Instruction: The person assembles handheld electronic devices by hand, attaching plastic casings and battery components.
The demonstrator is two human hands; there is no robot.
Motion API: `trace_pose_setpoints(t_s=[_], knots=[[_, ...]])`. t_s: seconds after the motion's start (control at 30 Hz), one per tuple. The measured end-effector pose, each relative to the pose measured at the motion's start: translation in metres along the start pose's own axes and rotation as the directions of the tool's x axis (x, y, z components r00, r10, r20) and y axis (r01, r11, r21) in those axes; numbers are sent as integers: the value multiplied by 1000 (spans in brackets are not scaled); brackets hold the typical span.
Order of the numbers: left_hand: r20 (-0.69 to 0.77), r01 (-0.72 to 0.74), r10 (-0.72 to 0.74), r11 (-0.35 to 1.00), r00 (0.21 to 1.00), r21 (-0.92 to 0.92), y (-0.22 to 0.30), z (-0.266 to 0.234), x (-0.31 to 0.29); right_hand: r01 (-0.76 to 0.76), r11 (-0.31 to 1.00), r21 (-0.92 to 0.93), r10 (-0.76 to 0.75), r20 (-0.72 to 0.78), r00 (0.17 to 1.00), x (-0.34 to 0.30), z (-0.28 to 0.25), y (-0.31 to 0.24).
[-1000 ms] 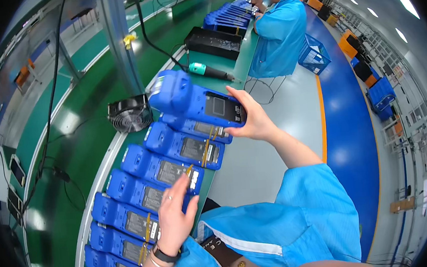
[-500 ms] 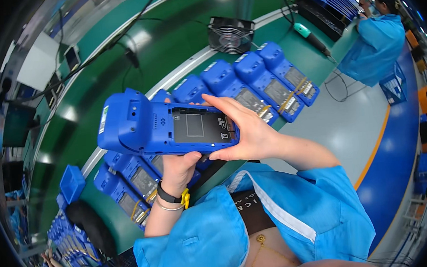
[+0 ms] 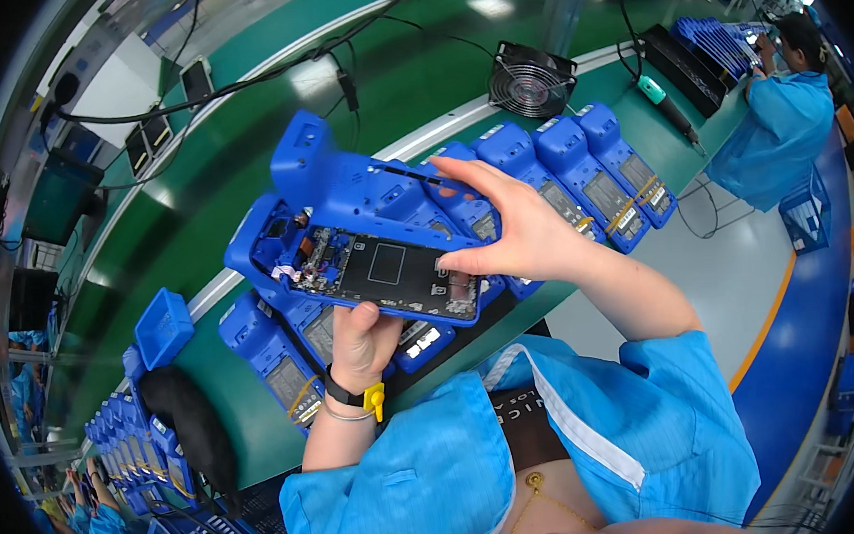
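1. The left hand (image 3: 361, 340) grips the lower edge of a blue handheld terminal housing (image 3: 355, 238) from beneath, fingers closed on it, propping it above the bench.
2. The right hand (image 3: 515, 235) pinches its right end, fingers curled round the rim, tilting the open back with its dark circuit board (image 3: 387, 270) toward the person's face.
3. More blue housings (image 3: 590, 169) lie side by side along the green workbench (image 3: 240, 181), within reach.
4. A small fan (image 3: 531, 78) stands behind them.

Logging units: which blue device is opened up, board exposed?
The blue device held up in both hands, left hand and right hand; the others lie on the bench.
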State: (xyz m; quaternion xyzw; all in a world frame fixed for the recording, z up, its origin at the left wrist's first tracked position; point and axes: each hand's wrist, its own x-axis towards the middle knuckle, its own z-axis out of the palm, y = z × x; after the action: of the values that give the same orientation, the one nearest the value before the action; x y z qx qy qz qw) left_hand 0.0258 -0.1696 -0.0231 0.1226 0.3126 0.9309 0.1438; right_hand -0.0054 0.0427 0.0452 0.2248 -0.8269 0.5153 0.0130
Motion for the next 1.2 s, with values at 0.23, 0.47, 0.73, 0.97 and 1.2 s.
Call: trace_pose_setpoints(t_s=[0.23, 0.47, 0.73, 0.97, 1.2], knots=[[-160, -100, 98, 995, 982, -7, 78, -51, -10, -90, 995, -45, 92, 44, 995, 1, 2, 18], [-276, -121, 134, 991, 952, 63, 163, -120, 29, -105, 994, -4, 105, 143, 984, 9, 7, 18], [-322, 35, 5, 993, 947, 117, 202, -212, 94, -164, 983, -79, 174, 149, 973, 38, 12, 17], [-571, 101, 60, 964, 819, 246, 228, -315, 98, -28, 986, -165, 67, 239, 969, 78, 45, 17], [-339, 266, 636, 212, 693, 940, 211, -250, 101, 133, 959, -251, -95, 160, 983, 119, 79, 21]])
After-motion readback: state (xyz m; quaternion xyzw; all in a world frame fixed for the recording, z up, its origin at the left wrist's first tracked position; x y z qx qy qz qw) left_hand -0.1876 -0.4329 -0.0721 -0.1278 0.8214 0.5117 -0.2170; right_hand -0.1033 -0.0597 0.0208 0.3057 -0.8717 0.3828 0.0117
